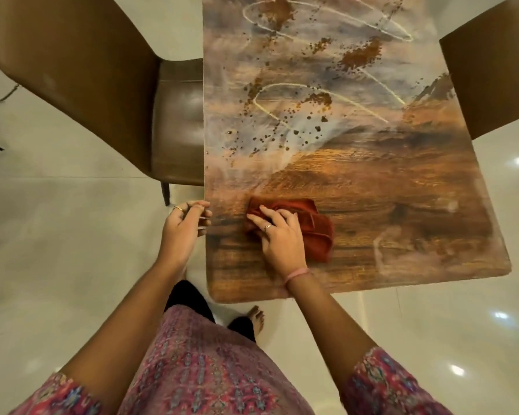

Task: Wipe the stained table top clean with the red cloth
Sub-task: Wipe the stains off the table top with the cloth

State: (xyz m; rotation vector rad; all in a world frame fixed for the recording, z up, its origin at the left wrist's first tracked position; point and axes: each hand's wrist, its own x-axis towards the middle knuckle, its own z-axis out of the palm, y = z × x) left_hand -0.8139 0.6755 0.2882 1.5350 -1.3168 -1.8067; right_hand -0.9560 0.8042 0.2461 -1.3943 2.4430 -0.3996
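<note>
Fingers [198, 209] of the left hand [183, 232], lower left of centre, curl loosely against the table's left edge, thumb and forefinger drawn near each other at the rim; whether they pinch anything, cannot tell. 1 ring visible on that hand. Upper left of frame: brown chair [81, 85], seat tucked beside the table. Moving right: right hand [277, 235] lies palm-down on the red cloth [309, 229], fingers spread flat and pressing, not clutching; ring on 1 finger, pink band at the wrist. Cloth sits bunched and folded on the near part of the table top [402, 205], centre of frame, half of it showing right of the hand. Near zone of the wood looks dark and mostly clean; faint pale smears remain lower right. Brown stains [360, 56] and scattered specks [294, 136] cover the upper centre and top of frame, crossed by pale looping streaks. Second chair [492, 79] at upper right. Judgement: cloth is soft, light and limp, likely to crumple or slide under the palm, so best worked with a flat, spread hand over its middle, folds kept beneath. Dried patches may need firmer pressure. Roughly the far half still wants wiping.
</note>
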